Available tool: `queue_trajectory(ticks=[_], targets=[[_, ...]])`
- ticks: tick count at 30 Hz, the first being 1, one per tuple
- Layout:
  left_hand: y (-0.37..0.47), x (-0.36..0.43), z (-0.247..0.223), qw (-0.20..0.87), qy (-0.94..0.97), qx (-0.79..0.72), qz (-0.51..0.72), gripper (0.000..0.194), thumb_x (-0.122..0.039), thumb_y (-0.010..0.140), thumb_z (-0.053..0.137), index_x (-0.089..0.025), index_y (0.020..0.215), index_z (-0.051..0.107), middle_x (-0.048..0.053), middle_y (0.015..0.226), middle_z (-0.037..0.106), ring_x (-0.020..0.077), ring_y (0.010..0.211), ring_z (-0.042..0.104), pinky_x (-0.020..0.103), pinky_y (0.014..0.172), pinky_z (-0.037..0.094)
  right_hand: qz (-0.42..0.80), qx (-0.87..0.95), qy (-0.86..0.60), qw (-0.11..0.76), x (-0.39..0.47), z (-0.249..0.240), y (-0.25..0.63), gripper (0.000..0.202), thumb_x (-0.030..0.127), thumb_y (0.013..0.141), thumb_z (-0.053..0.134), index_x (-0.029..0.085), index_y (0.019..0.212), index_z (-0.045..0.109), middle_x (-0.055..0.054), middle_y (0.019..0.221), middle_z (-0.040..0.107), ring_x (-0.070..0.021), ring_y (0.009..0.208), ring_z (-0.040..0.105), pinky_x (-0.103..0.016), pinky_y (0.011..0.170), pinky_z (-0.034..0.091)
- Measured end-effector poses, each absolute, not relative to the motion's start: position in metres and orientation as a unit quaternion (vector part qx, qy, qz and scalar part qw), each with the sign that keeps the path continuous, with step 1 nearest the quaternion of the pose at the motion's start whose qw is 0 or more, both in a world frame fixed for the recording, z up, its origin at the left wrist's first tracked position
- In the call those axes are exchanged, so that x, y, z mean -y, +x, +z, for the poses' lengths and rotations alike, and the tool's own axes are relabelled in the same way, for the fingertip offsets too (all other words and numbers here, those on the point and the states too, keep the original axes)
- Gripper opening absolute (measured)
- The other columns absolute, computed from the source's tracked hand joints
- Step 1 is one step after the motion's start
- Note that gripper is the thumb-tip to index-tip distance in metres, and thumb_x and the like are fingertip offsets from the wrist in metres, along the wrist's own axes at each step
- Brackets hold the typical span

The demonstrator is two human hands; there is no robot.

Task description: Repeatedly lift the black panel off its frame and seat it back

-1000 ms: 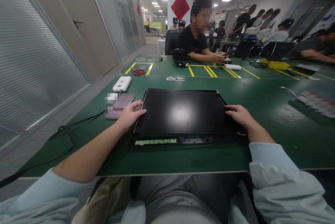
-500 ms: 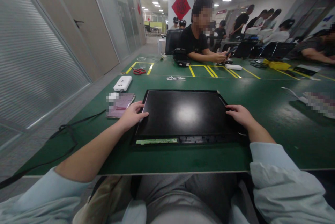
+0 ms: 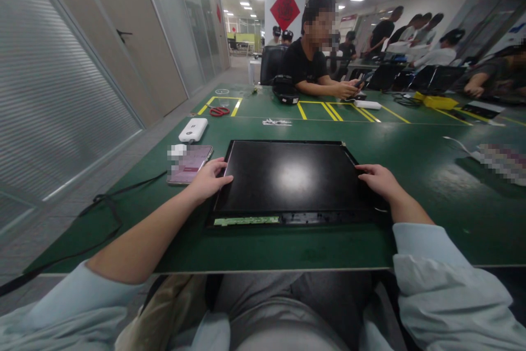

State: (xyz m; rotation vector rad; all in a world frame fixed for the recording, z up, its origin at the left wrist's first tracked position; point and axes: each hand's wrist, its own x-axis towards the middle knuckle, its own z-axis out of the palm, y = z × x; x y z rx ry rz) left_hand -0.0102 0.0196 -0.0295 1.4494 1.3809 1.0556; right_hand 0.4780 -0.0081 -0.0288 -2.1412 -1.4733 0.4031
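A black LCD screen panel [image 3: 263,181] lies flat on the green table, its glossy face up and reflecting a bright spot. Along its near edge runs a green circuit board strip [image 3: 246,221]. My left hand [image 3: 210,178] grips the panel's left edge, thumb on top and fingers along the side. At the right edge, my right hand [image 3: 377,178] holds the panel between thumb and fingers, with the fingertips partly hidden. A short white wire [image 3: 381,209] shows near the panel's lower right corner.
Left of the panel are a phone [image 3: 191,165] and a white power bank [image 3: 193,130], with a black strap [image 3: 110,197] nearby. Red-handled scissors [image 3: 219,111] and small white pieces [image 3: 276,122] lie beyond. A person [image 3: 314,61] sits across the table [image 3: 431,230].
My hands and the panel stay almost still. At the far right, another person's arm has shifted, and their hand now shows at the table's edge.
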Motion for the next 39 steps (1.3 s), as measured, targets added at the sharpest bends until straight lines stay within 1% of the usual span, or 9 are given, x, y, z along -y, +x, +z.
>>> queue_trajectory(ticks=[3,8,11,15,21,26,30,35,39], targets=[[-0.011,-0.019,-0.03,0.416,0.589,-0.554,0.416,0.04,-0.028,0.054,0.086,-0.016,0.09,0.074,0.018,0.157,0.046,0.0397,0.142,0.047,0.049,0.123,0.029,0.157,0.535,-0.787,0.264,0.008,-0.031,0.479,0.047,0.014,0.071,0.062,0.014,0.115,0.079,-0.007,0.08,0.076,-0.0203,0.069,0.066,-0.029,0.069,0.05],[-0.014,-0.022,-0.033,0.366,0.63,-0.568,0.384,0.046,-0.037,0.056,0.085,-0.018,0.096,0.074,0.015,0.153,0.049,0.0394,0.142,0.047,0.052,0.122,0.031,0.167,0.538,-0.772,0.293,0.005,-0.039,0.485,0.052,0.006,0.065,0.058,0.015,0.112,0.079,-0.004,0.075,0.074,-0.0159,0.064,0.062,-0.024,0.065,0.047],[-0.016,-0.023,-0.035,0.343,0.649,-0.572,0.365,0.049,-0.042,0.056,0.083,-0.017,0.098,0.074,0.016,0.152,0.05,0.0398,0.141,0.048,0.052,0.121,0.034,0.177,0.53,-0.773,0.298,0.004,-0.041,0.487,0.053,0.003,0.064,0.057,0.013,0.112,0.079,-0.003,0.071,0.072,-0.0142,0.061,0.06,-0.023,0.062,0.045],[-0.017,-0.024,-0.036,0.347,0.651,-0.566,0.368,0.051,-0.044,0.056,0.082,-0.017,0.098,0.072,0.017,0.152,0.048,0.039,0.141,0.048,0.051,0.12,0.035,0.182,0.521,-0.781,0.293,0.005,-0.039,0.486,0.055,0.002,0.066,0.057,0.013,0.115,0.078,-0.002,0.068,0.07,-0.0141,0.059,0.058,-0.023,0.06,0.044],[-0.017,-0.024,-0.035,0.366,0.643,-0.564,0.367,0.052,-0.042,0.055,0.083,-0.016,0.098,0.07,0.019,0.154,0.045,0.0395,0.144,0.045,0.051,0.123,0.03,0.192,0.516,-0.782,0.29,0.005,-0.038,0.485,0.056,0.0,0.067,0.056,0.013,0.117,0.077,-0.002,0.067,0.069,-0.0139,0.058,0.058,-0.022,0.057,0.042],[-0.019,-0.026,-0.037,0.373,0.646,-0.557,0.364,0.052,-0.042,0.054,0.085,-0.018,0.098,0.069,0.016,0.155,0.045,0.0389,0.145,0.043,0.053,0.122,0.031,0.19,0.511,-0.787,0.29,0.005,-0.039,0.485,0.058,-0.001,0.066,0.055,0.013,0.118,0.077,-0.003,0.072,0.072,-0.0141,0.06,0.059,-0.023,0.061,0.045],[-0.024,-0.027,-0.04,0.35,0.672,-0.554,0.343,0.055,-0.043,0.06,0.082,-0.018,0.107,0.069,0.016,0.156,0.044,0.0367,0.144,0.046,0.052,0.12,0.033,0.185,0.515,-0.783,0.297,0.006,-0.038,0.484,0.057,0.0,0.065,0.056,0.014,0.115,0.078,-0.005,0.081,0.076,-0.0147,0.065,0.063,-0.022,0.063,0.046],[-0.025,-0.026,-0.036,0.252,0.73,-0.574,0.274,0.057,-0.042,0.07,0.074,-0.019,0.122,0.067,0.017,0.154,0.047,0.0381,0.142,0.047,0.054,0.118,0.036,0.198,0.504,-0.781,0.31,0.007,-0.036,0.482,0.056,0.001,0.064,0.056,0.014,0.114,0.079,-0.007,0.089,0.078,-0.0161,0.07,0.066,-0.024,0.068,0.049],[-0.022,-0.023,-0.033,0.218,0.754,-0.568,0.249,0.063,-0.049,0.077,0.067,-0.018,0.132,0.061,0.018,0.153,0.047,0.0371,0.144,0.044,0.053,0.117,0.038,0.195,0.5,-0.787,0.305,0.008,-0.033,0.48,0.055,0.002,0.064,0.056,0.015,0.112,0.079,-0.008,0.093,0.078,-0.0184,0.075,0.068,-0.026,0.072,0.051]])
